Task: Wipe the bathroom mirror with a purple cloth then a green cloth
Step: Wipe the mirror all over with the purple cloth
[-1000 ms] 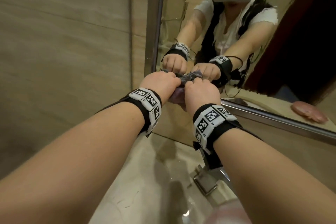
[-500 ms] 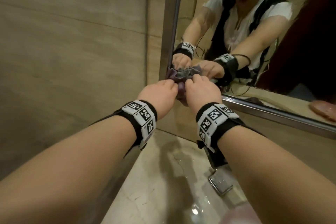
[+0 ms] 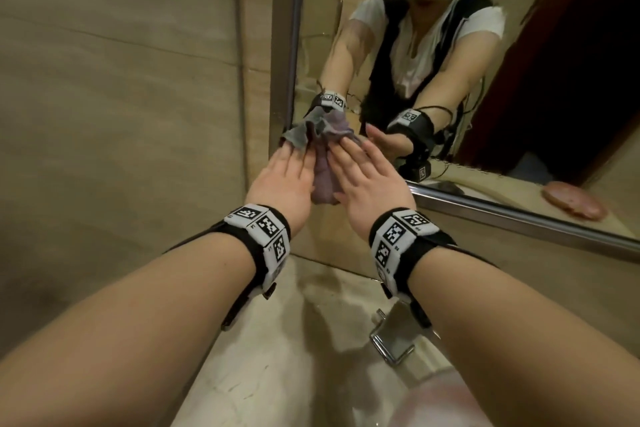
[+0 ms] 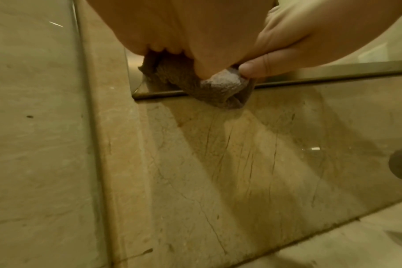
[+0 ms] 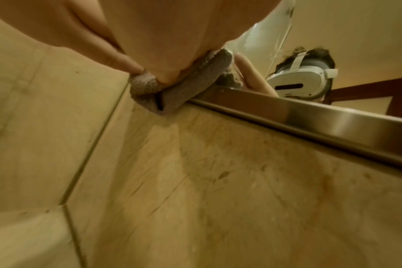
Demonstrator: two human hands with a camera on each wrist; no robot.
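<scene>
A purple cloth [image 3: 323, 180] is bunched against the lower left corner of the mirror [image 3: 519, 62]. My left hand [image 3: 285, 168] and right hand [image 3: 360, 175] lie side by side on it, fingers straight, pressing it to the glass. The left wrist view shows the cloth [image 4: 218, 90] hanging below my palm over the mirror's metal frame [image 4: 333, 72], a thumb [image 4: 259, 68] touching its fold. In the right wrist view the cloth [image 5: 172, 94] sits under my right palm. No green cloth is in view.
A tiled wall [image 3: 121, 114] meets the mirror's left frame [image 3: 287, 45]. Below lie a marble counter [image 3: 277, 357] and a chrome fitting [image 3: 391, 340]. A blurred pink object [image 3: 443, 402] sits at the bottom edge. The mirror reflects a person wearing a headset.
Both hands have gone from fists bunching the cloth to flat hands with straight fingers. They have moved up and forward, and the cloth now lies against the mirror's corner.
</scene>
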